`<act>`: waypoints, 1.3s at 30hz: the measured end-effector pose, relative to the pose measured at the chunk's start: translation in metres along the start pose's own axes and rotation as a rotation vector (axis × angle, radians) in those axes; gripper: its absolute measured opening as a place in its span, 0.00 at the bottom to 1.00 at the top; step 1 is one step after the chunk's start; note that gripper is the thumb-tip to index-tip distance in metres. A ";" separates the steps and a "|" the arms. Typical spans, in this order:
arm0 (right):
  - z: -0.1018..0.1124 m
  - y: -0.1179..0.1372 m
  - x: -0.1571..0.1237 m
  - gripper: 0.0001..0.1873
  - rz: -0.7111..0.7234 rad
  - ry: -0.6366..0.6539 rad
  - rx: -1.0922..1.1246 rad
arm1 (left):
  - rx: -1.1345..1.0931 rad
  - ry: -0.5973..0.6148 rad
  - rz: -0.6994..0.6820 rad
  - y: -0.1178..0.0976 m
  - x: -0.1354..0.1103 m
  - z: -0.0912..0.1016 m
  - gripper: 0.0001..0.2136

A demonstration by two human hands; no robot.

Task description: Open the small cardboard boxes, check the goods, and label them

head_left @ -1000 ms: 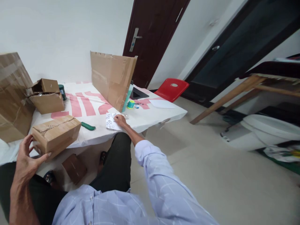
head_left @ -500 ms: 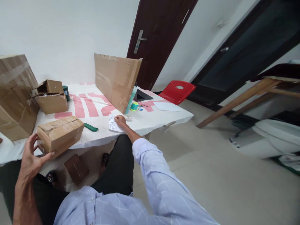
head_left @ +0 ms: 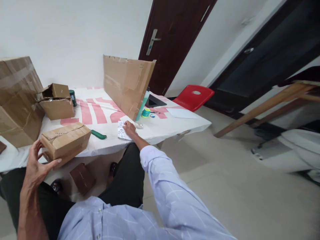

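My left hand [head_left: 37, 163] grips the near end of a taped brown cardboard box [head_left: 66, 141] that rests at the table's front edge, thumb and fingers around its corner. My right hand [head_left: 130, 128] is stretched out to the table with its fingers curled down on a small white printed sheet [head_left: 121, 130]. A green-handled cutter [head_left: 98, 134] lies between the box and the sheet. Just right of that hand lies a small clear object [head_left: 139, 125].
The white table cover [head_left: 160, 126] has red markings. A cardboard panel [head_left: 126, 85] stands upright, an open small box [head_left: 57, 101] and a big carton [head_left: 16, 100] at left. Teal bottle [head_left: 141, 105], tape roll [head_left: 145, 112], red stool [head_left: 194, 96], brown piece on the floor [head_left: 82, 178].
The view has shifted a little to the right and up. Both hands stay where they were, the left on the box, the right on the printed sheet.
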State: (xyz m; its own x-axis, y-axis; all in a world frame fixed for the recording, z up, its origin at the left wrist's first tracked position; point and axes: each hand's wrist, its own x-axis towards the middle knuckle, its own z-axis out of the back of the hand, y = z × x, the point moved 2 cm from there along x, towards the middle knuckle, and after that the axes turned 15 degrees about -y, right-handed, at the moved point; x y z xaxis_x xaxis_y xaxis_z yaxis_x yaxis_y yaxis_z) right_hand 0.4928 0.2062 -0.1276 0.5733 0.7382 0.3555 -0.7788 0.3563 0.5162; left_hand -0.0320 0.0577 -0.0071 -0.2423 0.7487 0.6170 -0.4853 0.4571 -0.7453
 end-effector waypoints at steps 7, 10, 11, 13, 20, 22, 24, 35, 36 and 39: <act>0.014 0.006 -0.019 0.17 0.051 0.067 -0.079 | -0.077 0.040 0.100 0.008 -0.012 0.008 0.54; 0.015 0.009 -0.024 0.19 0.095 0.098 -0.120 | -0.111 0.026 0.121 0.013 -0.016 0.013 0.53; 0.015 0.010 -0.025 0.19 0.107 0.107 -0.136 | -0.113 0.015 0.125 0.015 -0.017 0.014 0.53; 0.016 0.012 -0.027 0.19 0.125 0.122 -0.168 | -0.111 0.006 0.134 0.017 -0.019 0.015 0.51; 0.032 0.019 -0.025 0.19 0.166 0.159 -0.268 | -0.137 0.043 0.193 0.031 -0.021 0.019 0.43; 0.038 0.031 -0.024 0.21 0.199 0.142 -0.276 | -0.154 0.051 0.211 0.034 -0.021 0.020 0.43; 0.038 0.052 -0.029 0.23 0.275 0.124 -0.248 | -0.164 0.058 0.216 0.036 -0.021 0.020 0.43; -0.014 0.152 -0.124 0.14 0.552 0.336 -0.095 | -0.147 0.042 0.173 0.040 -0.035 0.021 0.37; -0.011 0.152 -0.125 0.13 0.539 0.326 -0.086 | -0.155 0.043 0.166 0.040 -0.035 0.020 0.36; 0.007 0.153 -0.117 0.15 0.479 0.269 -0.034 | -0.171 0.042 0.154 0.040 -0.037 0.020 0.34</act>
State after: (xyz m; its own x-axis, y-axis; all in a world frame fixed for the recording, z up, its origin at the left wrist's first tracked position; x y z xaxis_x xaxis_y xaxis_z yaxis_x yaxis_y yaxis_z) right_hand 0.3083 0.1701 -0.0848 0.0712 0.9411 0.3304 -0.9469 -0.0404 0.3190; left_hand -0.0593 0.0391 -0.0547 -0.2652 0.8336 0.4845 -0.2953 0.4081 -0.8639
